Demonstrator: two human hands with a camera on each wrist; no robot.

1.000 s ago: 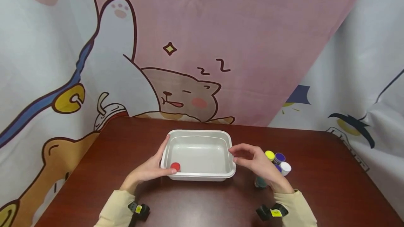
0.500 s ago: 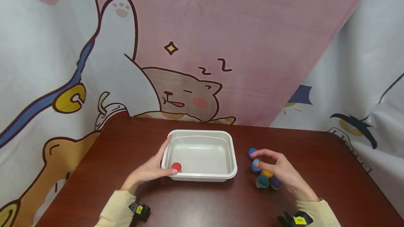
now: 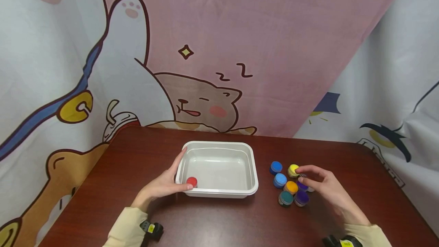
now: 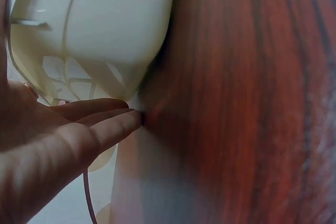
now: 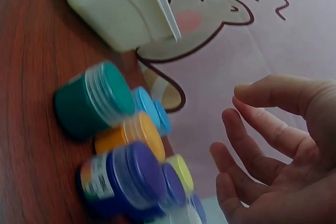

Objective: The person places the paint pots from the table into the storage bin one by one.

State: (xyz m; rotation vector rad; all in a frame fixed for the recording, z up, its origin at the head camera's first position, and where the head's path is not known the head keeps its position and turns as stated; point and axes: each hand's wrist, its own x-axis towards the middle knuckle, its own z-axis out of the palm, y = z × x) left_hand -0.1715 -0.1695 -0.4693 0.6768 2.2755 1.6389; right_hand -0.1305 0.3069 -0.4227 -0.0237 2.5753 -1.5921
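My left hand (image 3: 161, 186) grips the left side of a pale plastic tray (image 3: 223, 193), its thumb over the front-left rim. A small jar with a red lid (image 3: 192, 181) sits in that corner, beside the thumb. My right hand (image 3: 330, 190) hovers at the right of a cluster of small paint jars, thumb and fingers apart with nothing between them. Nearest its fingertips are a yellow-lidded jar (image 3: 293, 170) and a purple-lidded jar (image 3: 302, 184). A white-lidded jar (image 3: 310, 189) is mostly hidden behind the hand. The right wrist view shows a green jar (image 5: 94, 98) upright.
Also in the cluster stand a dark blue jar (image 3: 276, 167), a light blue jar (image 3: 279, 180), an orange jar (image 3: 291, 188) and another purple jar (image 3: 302, 199). The brown table (image 3: 219, 220) meets a cartoon-printed cloth (image 3: 267, 48) at its back edge.
My right hand has moved from the tray's right rim rightward across the jars, uncovering the blue, orange and green ones. The left hand and tray have stayed nearly still.
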